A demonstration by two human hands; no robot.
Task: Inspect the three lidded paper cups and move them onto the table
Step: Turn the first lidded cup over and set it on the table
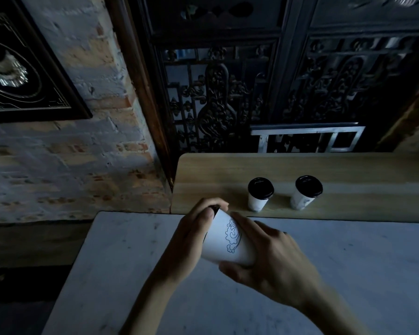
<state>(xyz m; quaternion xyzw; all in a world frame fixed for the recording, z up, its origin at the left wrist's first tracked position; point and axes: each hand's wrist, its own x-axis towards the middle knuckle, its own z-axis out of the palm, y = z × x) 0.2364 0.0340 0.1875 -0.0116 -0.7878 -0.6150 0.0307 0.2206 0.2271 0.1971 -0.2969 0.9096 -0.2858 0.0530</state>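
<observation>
- While tilted between both palms: first cup (228,240), above pale table (121,274), under inspection, not yet set down.
- Left hand (191,240) wrapped near lid; right hand (271,257) clasping base.
- Left to do: middle cup (259,194) and far cup (305,193), upright on wooden ledge (348,170).

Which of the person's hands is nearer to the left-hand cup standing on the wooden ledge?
Left. The left hand grips the lid end of the tilted cup, just below-left of the ledge cup. The right hand holds the base, lower and farther.
</observation>
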